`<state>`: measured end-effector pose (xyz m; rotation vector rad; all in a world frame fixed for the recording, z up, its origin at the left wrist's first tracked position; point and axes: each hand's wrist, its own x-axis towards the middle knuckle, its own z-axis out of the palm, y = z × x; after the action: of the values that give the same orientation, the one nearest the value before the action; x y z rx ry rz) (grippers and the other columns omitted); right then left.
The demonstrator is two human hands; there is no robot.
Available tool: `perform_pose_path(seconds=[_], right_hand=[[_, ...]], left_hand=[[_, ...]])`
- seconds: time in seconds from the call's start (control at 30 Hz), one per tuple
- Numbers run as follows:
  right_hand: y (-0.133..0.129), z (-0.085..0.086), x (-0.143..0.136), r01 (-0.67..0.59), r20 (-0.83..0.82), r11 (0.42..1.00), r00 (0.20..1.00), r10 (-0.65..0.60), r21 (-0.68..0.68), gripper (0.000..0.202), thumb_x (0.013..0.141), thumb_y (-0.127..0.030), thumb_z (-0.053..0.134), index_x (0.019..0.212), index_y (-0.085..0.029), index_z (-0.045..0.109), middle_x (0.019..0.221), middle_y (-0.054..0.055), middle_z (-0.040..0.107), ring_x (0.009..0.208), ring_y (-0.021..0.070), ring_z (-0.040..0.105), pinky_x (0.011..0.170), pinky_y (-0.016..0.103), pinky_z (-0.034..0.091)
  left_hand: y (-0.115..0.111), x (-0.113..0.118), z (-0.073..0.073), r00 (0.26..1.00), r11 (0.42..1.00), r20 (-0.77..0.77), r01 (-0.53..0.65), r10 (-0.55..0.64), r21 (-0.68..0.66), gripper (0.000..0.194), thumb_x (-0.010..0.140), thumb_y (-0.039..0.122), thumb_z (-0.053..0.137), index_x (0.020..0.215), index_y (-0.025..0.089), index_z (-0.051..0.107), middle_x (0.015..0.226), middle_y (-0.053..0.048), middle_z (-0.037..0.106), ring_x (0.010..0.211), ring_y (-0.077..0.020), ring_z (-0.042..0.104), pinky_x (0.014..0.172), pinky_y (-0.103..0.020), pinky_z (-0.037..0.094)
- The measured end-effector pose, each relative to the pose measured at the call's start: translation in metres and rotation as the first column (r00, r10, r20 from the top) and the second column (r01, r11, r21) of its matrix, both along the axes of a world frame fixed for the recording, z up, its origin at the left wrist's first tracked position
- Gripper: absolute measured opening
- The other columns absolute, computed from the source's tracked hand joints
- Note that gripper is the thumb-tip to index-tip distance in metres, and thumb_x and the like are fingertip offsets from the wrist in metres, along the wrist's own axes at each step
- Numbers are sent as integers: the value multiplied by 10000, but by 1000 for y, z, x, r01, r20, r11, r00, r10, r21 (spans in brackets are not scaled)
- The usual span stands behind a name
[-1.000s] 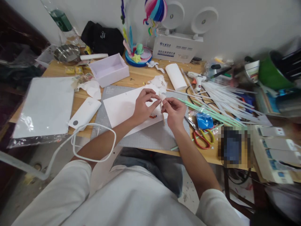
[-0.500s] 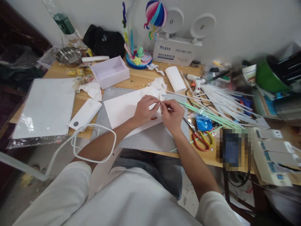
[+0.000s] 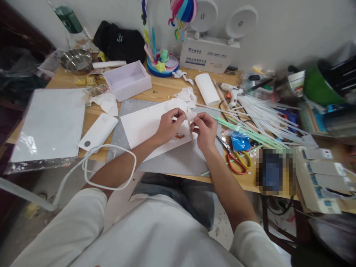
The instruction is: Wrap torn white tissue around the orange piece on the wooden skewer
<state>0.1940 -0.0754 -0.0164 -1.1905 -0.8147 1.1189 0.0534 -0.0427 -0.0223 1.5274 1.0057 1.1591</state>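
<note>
Between my two hands a small piece of white tissue (image 3: 190,115) is held up over the paper, pinched at either side. My left hand (image 3: 170,125) has thumb and forefinger closed on its left edge. The fingers of my right hand (image 3: 205,128) close on the right edge. A thin wooden stick (image 3: 192,138) shows beside the right fingers, pointing down toward me; whether they hold it is hard to see. Under the hands lies a white sheet of paper (image 3: 139,124) with a small orange and dark shape (image 3: 179,136) on it. Crumpled tissue (image 3: 187,95) lies just beyond.
A grey cutting mat (image 3: 169,163) lies beneath the paper. To the right are scissors (image 3: 236,163), a blue packet (image 3: 240,142), white glue sticks or strips (image 3: 267,115) and a glue gun (image 3: 233,92). Leftward are a white power bank (image 3: 98,131) with its cable and a lilac box (image 3: 129,83).
My hands have moved slightly apart, and the white tissue now shows stretched between them. The orange shape on the paper is more exposed. The whole view has shifted a little.
</note>
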Motion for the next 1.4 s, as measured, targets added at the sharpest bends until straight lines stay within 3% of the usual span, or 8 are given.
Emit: perform_pose_path(seconds=[0.2, 0.47, 0.63, 0.83, 1.0, 1.13, 1.3, 1.4], right_hand=[[1, 6, 1, 13, -88, 999, 996, -16, -40, 164, 659, -316, 697, 704, -231, 565, 546, -104, 526, 461, 55, 486, 454, 205, 424], [3, 6, 4, 17, -95, 997, 995, -25, -81, 167, 639, -318, 659, 705, -238, 527, 513, -109, 484, 465, 58, 481, 452, 190, 404], [14, 1, 13, 104, 35, 993, 994, -102, -64, 176, 627, -329, 651, 718, -241, 529, 567, -107, 482, 465, 51, 465, 457, 199, 420], [58, -1, 28, 122, 322, 981, 944, -68, -151, 96, 670, -280, 614, 663, -221, 538, 532, -89, 453, 426, 64, 413, 411, 214, 274], [101, -11, 38, 197, 636, 965, 770, -42, -174, 65, 717, -210, 594, 657, -190, 606, 500, -60, 451, 552, 114, 465, 583, 272, 398], [111, -15, 44, 228, 782, 948, 622, 34, -222, 158, 763, -225, 588, 623, -172, 639, 500, -14, 501, 626, 158, 514, 709, 329, 449], [69, 6, 43, 127, 896, 984, 440, 56, -124, 173, 804, -274, 589, 713, -174, 697, 666, 56, 675, 694, 188, 592, 776, 355, 470], [25, 19, 36, 38, 935, 974, 290, 204, -224, 212, 820, -350, 597, 735, -192, 710, 765, 99, 739, 763, 238, 659, 790, 384, 485]], left_hand=[[2, 0, -2, 999, 1000, 38, -11, 12, -25, 160, 932, 250, 558, 788, 181, 569, 758, 6, 580, 682, -97, 514, 607, -217, 432], [9, 0, -3, 998, 979, 59, -18, 31, -203, 165, 964, 212, 535, 801, 190, 541, 751, 5, 581, 619, -84, 519, 504, -171, 427], [17, -6, -1, 988, 972, 132, -47, 79, -232, 202, 987, 224, 518, 787, 199, 508, 723, 7, 554, 593, -82, 501, 489, -174, 411], [26, -11, -7, 975, 975, 154, -130, 158, -180, 356, 1046, 505, 453, 819, 232, 444, 765, -1, 544, 605, -98, 495, 505, -226, 390], [30, -12, -16, 982, 982, 119, -130, 147, -137, 444, 1023, 626, 445, 817, 233, 450, 726, 1, 527, 599, -108, 484, 539, -256, 404], [33, -13, -18, 982, 980, 112, -136, 152, -143, 403, 1035, 561, 487, 818, 224, 443, 711, 14, 523, 580, -96, 479, 541, -243, 399], [33, -12, -8, 984, 969, 109, -117, 144, -219, 274, 1057, 283, 488, 795, 203, 477, 684, 21, 553, 550, -81, 484, 508, -221, 392], [30, -13, 0, 987, 961, 127, -57, 95, -270, 207, 1007, 149, 510, 805, 193, 498, 696, 26, 575, 543, -68, 508, 501, -201, 412]])
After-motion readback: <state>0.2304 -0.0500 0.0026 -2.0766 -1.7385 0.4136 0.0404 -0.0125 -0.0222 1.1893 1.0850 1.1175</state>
